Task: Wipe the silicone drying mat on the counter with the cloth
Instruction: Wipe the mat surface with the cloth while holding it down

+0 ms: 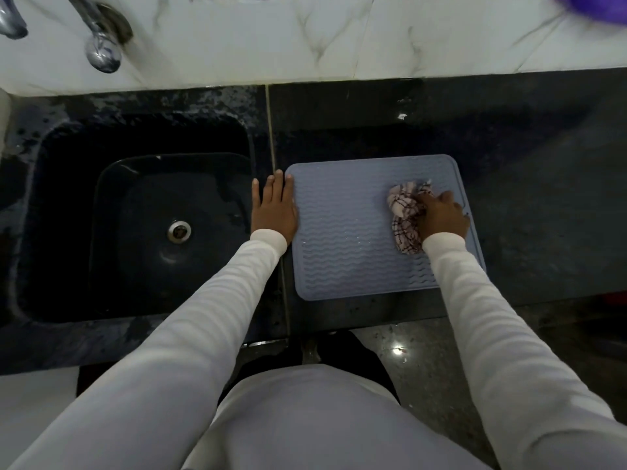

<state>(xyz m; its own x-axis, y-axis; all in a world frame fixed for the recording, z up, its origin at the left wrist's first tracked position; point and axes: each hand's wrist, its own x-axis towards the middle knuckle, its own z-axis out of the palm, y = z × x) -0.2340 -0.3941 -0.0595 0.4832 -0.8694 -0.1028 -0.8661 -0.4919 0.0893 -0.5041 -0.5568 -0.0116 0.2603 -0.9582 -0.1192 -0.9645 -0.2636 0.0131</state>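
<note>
Kitchen — dark sink, tap, marble backsplash

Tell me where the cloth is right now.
In the head view, the cloth lies bunched on the right part of the mat, gripped by the right hand.

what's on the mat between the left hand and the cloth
Nothing: in the head view, only bare wavy-ribbed mat with a few water drops lies between the left hand and the cloth.
</note>
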